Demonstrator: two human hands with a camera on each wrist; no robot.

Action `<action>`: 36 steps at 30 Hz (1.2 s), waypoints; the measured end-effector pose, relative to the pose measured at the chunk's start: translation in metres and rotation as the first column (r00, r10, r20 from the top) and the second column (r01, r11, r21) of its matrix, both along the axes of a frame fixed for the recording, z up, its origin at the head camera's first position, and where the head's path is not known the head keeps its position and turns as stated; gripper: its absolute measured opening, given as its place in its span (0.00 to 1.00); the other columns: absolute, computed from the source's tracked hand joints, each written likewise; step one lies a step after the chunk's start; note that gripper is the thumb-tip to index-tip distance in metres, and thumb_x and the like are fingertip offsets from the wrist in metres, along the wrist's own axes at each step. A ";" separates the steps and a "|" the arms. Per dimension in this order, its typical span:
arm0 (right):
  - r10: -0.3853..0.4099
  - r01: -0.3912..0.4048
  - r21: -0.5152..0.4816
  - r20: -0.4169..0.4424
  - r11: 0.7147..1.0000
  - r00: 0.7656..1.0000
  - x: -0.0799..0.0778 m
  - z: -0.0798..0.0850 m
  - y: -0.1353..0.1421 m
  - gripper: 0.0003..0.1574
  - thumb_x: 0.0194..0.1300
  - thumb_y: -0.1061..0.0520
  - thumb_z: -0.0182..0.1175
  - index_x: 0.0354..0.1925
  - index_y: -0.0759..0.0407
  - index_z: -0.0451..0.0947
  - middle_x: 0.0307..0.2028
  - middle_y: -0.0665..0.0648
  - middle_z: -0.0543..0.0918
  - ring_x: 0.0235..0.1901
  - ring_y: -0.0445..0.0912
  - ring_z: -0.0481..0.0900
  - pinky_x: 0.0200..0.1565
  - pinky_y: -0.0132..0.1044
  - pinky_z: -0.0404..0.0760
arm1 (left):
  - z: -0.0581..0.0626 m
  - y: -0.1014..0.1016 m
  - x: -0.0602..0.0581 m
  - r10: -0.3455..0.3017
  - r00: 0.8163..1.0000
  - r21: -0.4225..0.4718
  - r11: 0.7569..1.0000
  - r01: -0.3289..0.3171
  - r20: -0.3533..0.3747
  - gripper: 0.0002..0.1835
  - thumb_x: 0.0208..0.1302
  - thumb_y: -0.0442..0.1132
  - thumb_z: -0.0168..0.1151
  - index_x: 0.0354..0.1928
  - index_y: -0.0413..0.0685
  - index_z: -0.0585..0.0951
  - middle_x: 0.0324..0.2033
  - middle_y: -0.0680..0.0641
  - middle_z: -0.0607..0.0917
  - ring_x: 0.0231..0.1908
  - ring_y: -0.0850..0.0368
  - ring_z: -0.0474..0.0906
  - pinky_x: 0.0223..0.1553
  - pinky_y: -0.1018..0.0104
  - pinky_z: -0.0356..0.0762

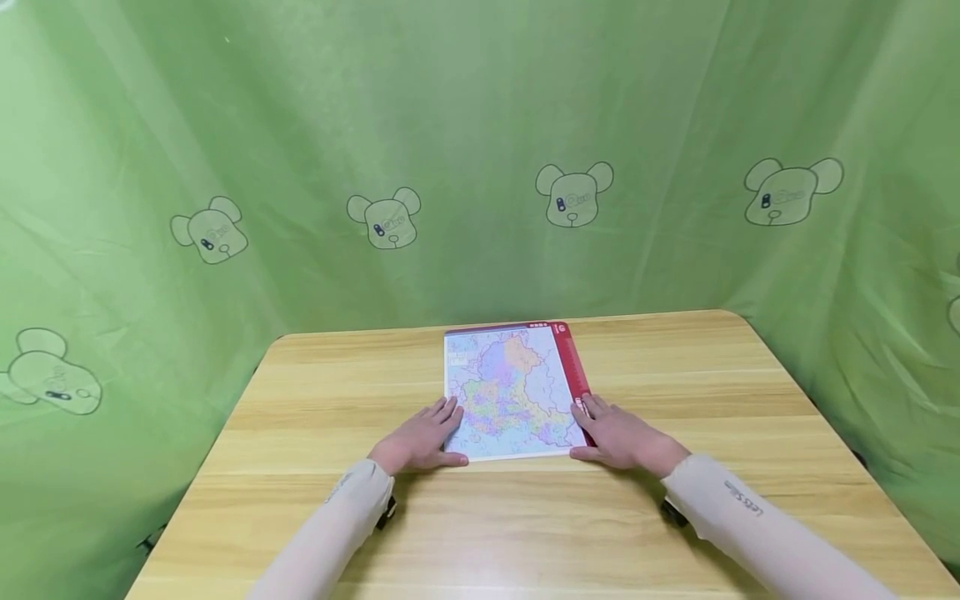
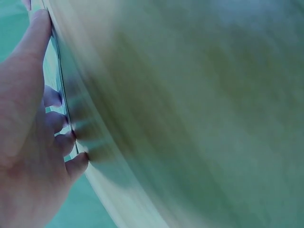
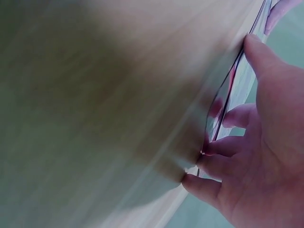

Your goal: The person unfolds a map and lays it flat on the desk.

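Note:
A flat printed map [image 1: 510, 392] with coloured regions and a red band along its right side lies on the wooden table [image 1: 510, 533]. At its lower left corner rests my left hand [image 1: 423, 437], fingers extended along the left edge and thumb by the near edge. My right hand [image 1: 622, 435] lies at the lower right corner, fingertips over the red band. Both wrist views show the left hand [image 2: 28, 128] and the right hand [image 3: 266, 137] with spread, fairly straight fingers against the map's thin edge. Neither hand is curled round the map.
Behind and beside the table hangs a green curtain [image 1: 480, 100] printed with bear heads. The table's far edge runs just past the map's top. Dark bands show at the wrists under pale sleeves [image 1: 330, 525].

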State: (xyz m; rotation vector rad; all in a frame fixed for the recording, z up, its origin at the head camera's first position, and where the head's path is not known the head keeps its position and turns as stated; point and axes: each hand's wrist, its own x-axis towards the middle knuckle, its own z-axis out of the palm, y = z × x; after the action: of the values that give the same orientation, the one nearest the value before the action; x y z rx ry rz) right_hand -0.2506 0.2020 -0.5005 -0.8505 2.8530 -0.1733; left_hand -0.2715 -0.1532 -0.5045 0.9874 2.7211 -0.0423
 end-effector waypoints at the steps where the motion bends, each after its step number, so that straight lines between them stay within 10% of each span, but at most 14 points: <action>1: 0.002 -0.002 0.000 0.001 1.000 1.000 -0.001 0.000 0.000 0.52 0.65 0.33 0.52 0.68 0.72 0.57 0.66 0.78 0.55 0.66 0.68 0.52 0.64 0.60 0.58 | 0.000 0.000 0.000 0.001 1.000 0.000 1.000 -0.001 -0.003 0.50 0.62 0.70 0.44 0.73 0.40 0.51 0.72 0.38 0.47 0.71 0.44 0.42 0.69 0.52 0.46; 36: 0.052 -0.052 -0.044 0.011 0.998 0.999 -0.004 0.003 0.005 0.43 0.70 0.42 0.51 0.68 0.73 0.56 0.68 0.76 0.52 0.66 0.67 0.53 0.63 0.60 0.58 | 0.002 0.008 0.019 0.003 0.999 -0.095 0.995 -0.007 -0.042 0.50 0.62 0.73 0.38 0.73 0.43 0.50 0.72 0.39 0.47 0.71 0.45 0.42 0.69 0.52 0.48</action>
State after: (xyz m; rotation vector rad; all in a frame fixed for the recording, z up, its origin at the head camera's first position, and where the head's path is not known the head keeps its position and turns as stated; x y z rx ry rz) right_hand -0.2542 0.2073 -0.4975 -0.9275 2.8222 -0.2343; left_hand -0.2521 -0.1450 -0.5021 0.9630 2.7315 -0.1916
